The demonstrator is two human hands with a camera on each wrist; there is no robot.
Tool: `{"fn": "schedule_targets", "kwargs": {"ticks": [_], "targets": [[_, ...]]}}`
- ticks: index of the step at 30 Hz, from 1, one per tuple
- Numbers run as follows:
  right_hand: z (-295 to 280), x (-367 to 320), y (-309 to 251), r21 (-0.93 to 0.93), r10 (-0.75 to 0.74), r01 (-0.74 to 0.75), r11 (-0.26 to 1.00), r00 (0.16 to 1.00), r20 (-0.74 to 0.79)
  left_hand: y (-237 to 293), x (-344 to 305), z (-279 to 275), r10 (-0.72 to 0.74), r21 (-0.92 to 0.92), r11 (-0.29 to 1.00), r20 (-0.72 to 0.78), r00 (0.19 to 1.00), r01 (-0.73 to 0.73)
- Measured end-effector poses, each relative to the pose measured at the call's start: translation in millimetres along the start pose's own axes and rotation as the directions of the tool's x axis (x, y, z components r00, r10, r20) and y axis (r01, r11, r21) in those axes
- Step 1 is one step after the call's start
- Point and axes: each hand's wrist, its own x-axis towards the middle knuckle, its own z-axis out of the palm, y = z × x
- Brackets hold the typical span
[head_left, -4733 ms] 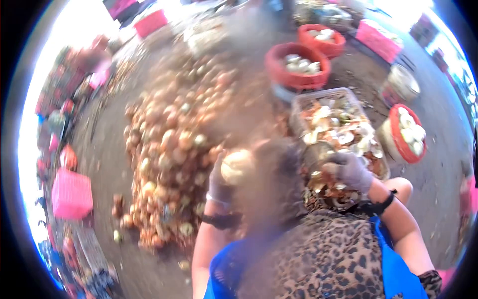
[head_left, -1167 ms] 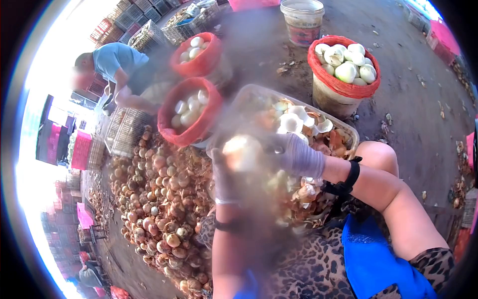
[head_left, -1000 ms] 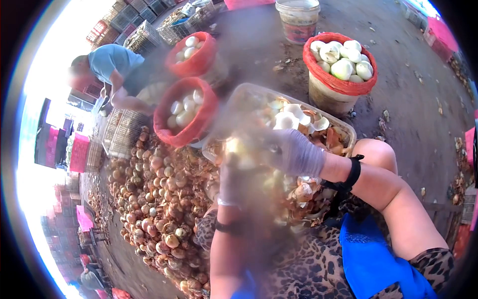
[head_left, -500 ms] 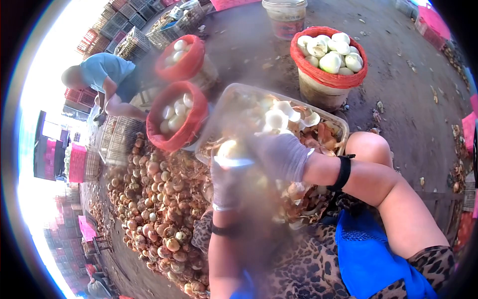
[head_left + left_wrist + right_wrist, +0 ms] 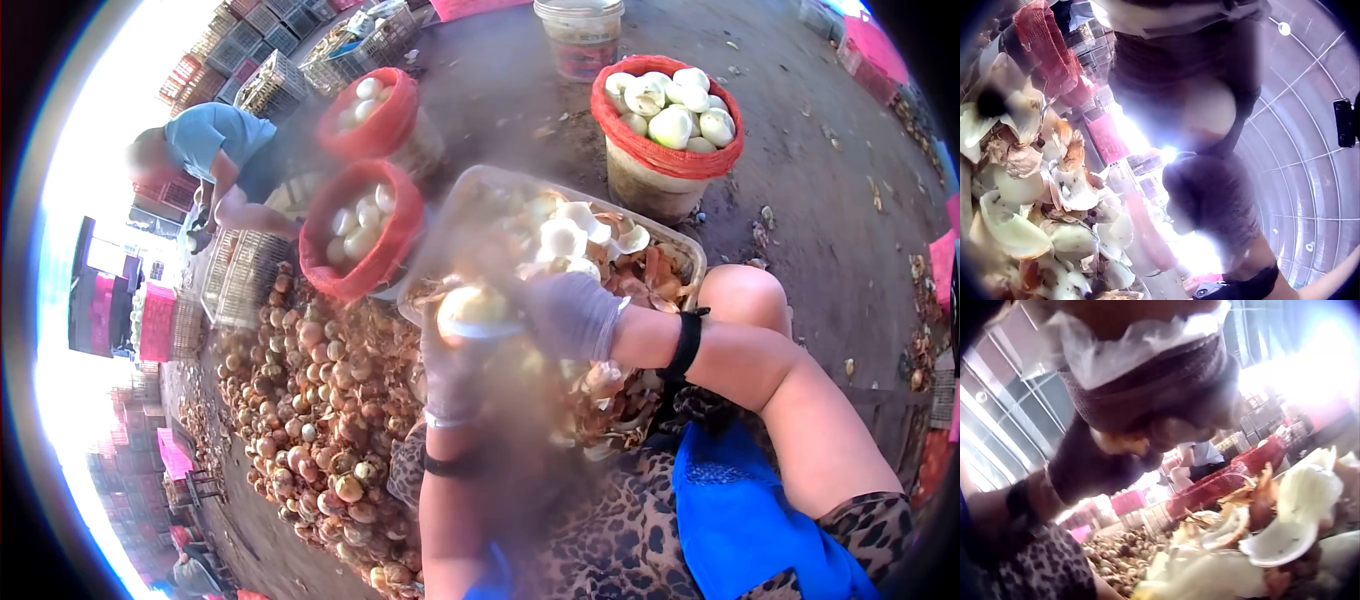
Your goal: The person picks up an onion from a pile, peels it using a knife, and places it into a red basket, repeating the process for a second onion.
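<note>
In the head view my gloved left hand (image 5: pixel 452 375) holds a pale, partly peeled onion (image 5: pixel 470 302) over the left side of a clear plastic tub (image 5: pixel 690 250). My gloved right hand (image 5: pixel 572 315) is close against the onion's right side, fingers curled. A thin, pale, blade-like strip (image 5: pixel 482 328) runs from its fingers across the onion's lower side; its handle is hidden. Blur covers the fingertips here. In the left wrist view the onion (image 5: pixel 1211 112) shows as a smooth white curve beside the dark-looking gloves. Onion skins (image 5: pixel 655 275) and pale outer layers (image 5: pixel 562 238) fill the tub.
A heap of unpeeled onions (image 5: pixel 310 400) spreads on the ground at the left. Red-mesh-lined buckets of peeled onions (image 5: pixel 672 125) stand beyond the tub, with a lidded white bucket (image 5: pixel 580 35) farther back. A person (image 5: pixel 215 150) bends over near a crate (image 5: pixel 243 270).
The view has swung since the oldest frame, where my hands were apart. My right hand has left the tub's skins and come to the onion. In the last half second both hands barely move.
</note>
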Motion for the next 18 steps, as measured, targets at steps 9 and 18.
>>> {"fn": "schedule_targets", "kwargs": {"ticks": [9,18], "targets": [[27.9,-4.5,37.9,-0.305,-0.122,0.107,0.946,0.992,-0.033,12.3,-14.2,0.5,-0.228,-0.277,0.937,-0.022,0.973,0.213],[23.7,-5.2,-11.8,0.458,0.079,-0.091,0.884,0.996,0.046,42.3,1.9,17.1,-0.199,-0.383,0.914,-0.127,0.972,0.137]]}}
